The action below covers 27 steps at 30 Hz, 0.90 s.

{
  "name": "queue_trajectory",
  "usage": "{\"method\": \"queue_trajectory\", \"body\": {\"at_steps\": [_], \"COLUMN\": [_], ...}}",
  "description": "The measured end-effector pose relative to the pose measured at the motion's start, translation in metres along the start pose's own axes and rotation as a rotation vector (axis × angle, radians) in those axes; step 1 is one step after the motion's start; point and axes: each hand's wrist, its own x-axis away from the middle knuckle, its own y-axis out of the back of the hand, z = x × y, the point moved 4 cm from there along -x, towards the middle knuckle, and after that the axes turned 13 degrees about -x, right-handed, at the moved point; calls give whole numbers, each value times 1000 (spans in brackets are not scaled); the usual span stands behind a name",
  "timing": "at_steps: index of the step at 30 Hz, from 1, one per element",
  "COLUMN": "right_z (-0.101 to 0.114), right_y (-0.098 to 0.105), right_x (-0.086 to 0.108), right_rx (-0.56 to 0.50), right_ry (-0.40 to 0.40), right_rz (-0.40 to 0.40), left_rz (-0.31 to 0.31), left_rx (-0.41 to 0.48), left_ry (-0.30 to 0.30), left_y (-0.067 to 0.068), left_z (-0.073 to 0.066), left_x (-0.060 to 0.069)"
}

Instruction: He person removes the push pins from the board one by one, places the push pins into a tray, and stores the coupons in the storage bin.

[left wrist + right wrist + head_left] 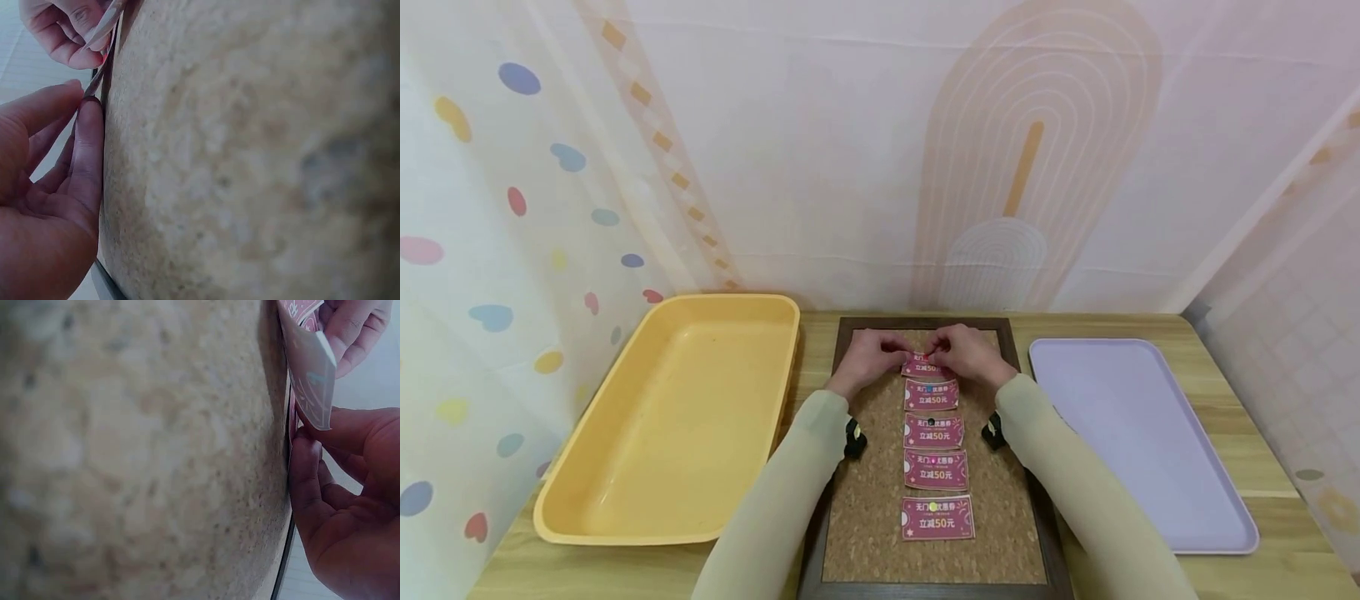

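From my head view, the top coupon [927, 368] lay toward twelve o'clock on the corkboard [865, 517] — the left hand [871, 360] pinched its nine o'clock side, the right hand [968, 352] pinched the red pin [927, 357]. Both sleeved forearms [1075, 467] reached in from seven and five o'clock.

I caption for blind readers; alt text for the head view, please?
A person's left hand and right hand hold the top coupon in a column of five on a framed corkboard, between a yellow tray and a lilac tray.
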Motion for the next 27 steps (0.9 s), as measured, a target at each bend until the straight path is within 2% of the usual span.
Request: {"method": "queue_trajectory", "body": {"at_steps": [8, 27], "right_z": [0, 2], "right_y": [0, -3], "right_x": [0, -4], "right_rx": [-8, -70], "right_ry": [-24, -86], "right_rz": [11, 12], "left_rz": [19, 35], "left_rx": [-40, 4], "left_ry": [-1, 103], "left_y": [-2, -2], "left_z": [-2, -3], "left_x": [0, -2]}}
